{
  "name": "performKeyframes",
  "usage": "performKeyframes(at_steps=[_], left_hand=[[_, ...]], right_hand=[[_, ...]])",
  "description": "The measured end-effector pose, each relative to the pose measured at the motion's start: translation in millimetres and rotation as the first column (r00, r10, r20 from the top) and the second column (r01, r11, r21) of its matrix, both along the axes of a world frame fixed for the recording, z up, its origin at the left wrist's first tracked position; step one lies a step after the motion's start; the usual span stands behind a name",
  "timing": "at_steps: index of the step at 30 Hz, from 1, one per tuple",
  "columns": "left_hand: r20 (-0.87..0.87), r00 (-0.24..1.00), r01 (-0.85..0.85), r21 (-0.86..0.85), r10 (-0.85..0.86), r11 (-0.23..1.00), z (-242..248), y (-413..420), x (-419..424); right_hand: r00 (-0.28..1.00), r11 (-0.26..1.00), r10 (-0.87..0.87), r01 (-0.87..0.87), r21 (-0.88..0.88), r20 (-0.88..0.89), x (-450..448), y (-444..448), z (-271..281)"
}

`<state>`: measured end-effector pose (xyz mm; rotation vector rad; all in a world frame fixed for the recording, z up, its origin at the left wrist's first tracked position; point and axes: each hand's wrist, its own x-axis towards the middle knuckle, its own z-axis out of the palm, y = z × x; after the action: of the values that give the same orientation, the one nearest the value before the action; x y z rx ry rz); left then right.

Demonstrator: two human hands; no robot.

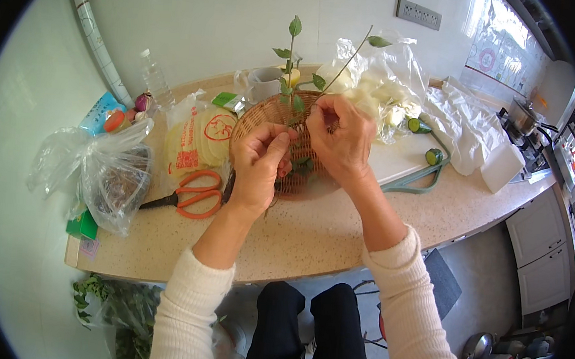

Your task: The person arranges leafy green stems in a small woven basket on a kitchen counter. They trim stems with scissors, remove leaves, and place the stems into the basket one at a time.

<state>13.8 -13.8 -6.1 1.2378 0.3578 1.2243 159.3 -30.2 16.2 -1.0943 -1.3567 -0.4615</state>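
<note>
My right hand point(341, 135) pinches a thin, mostly bare stem point(348, 58) that slants up to the right and carries a few green leaves. Thumb and forefinger of my left hand point(261, 165) close on the lower end of an upright leafy sprig point(291, 53). Both hands are above a woven basket point(257, 119), close together but apart. Some dark green leaves point(302, 166) lie inside it, partly hidden by my hands. Left of the basket, orange-handled scissors point(199, 195) rest on the counter point(308, 242).
On the left are a knotted plastic bag point(110, 181), a bag of pale round slices point(197, 134) and a clear bottle point(156, 80). To the right, cut cucumber pieces point(433, 156) lie on a cutting board point(395, 160). A bag of leafy greens point(130, 314) stands below the counter.
</note>
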Motion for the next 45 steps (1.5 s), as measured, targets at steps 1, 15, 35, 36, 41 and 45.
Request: performKeyframes(at_steps=[1, 15, 35, 36, 41, 45], left_hand=[[-0.002, 1.0, 0.0, -0.002, 0.0, 1.0, -0.8, 0.2, 0.0], [-0.019, 0.996, -0.085, 0.043, 0.086, 0.995, 0.3, -0.2, -1.5], [0.006, 0.992, -0.128, 0.04, 0.128, 0.991, -1.8, 3.4, -1.3], [0.007, 0.992, -0.129, 0.045, 0.129, 0.991, -1.9, 3.2, -1.4], [0.006, 0.993, -0.115, -0.018, 0.115, 0.993, -0.2, 3.4, -2.3], [0.026, 0.994, -0.105, -0.057, 0.106, 0.993, 1.5, 2.9, -4.6]], right_hand=[[0.998, 0.998, -0.064, 0.064, 0.002, 0.004, -0.7, 0.1, -1.0], [0.999, 0.964, -0.028, 0.022, -0.264, -0.02, 1.4, -0.8, -2.1], [0.849, 0.882, 0.365, -0.447, -0.152, -0.382, -23.2, -5.0, -6.3], [0.906, 0.919, 0.338, -0.376, -0.117, -0.253, -24.5, -5.0, -6.9], [0.865, 0.871, 0.455, -0.482, -0.099, -0.211, -26.1, -8.1, -5.4], [0.758, 0.853, 0.437, -0.52, -0.043, -0.485, -21.0, -8.7, -1.2]])
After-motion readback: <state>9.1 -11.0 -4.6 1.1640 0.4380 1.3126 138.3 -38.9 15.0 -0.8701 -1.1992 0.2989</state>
